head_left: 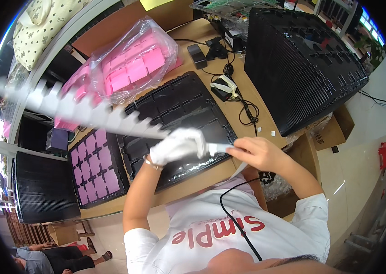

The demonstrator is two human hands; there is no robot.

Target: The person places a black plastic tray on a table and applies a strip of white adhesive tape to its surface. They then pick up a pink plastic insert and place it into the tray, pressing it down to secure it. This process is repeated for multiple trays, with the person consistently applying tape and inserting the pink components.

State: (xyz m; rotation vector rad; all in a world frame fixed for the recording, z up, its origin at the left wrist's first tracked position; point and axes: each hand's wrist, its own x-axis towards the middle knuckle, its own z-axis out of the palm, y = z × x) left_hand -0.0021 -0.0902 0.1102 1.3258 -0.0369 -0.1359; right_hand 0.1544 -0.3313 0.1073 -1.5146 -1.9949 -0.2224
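A long white strip (pixel 88 112) with a notched upper edge slants from the far left down to my hands, smeared by motion at its far end. My left hand (pixel 180 145), in a white glove, is closed around it near its right end. Bare, my right hand (pixel 261 154) pinches the end of the strip to the right, with a thin tail hanging below the fingers. Beneath the hands lies a large black plastic tray (pixel 168 98) with moulded compartments. To its left sits a black tray of purple squares (pixel 95 166).
Pink trays in a clear plastic bag (pixel 138 68) lie at the back left. Tall stacks of black trays stand at the right (pixel 289 68) and far left (pixel 42 187). Black cables (pixel 248 112) and a small dark box (pixel 196 55) lie behind the tray. Another person (pixel 58 259) is at lower left.
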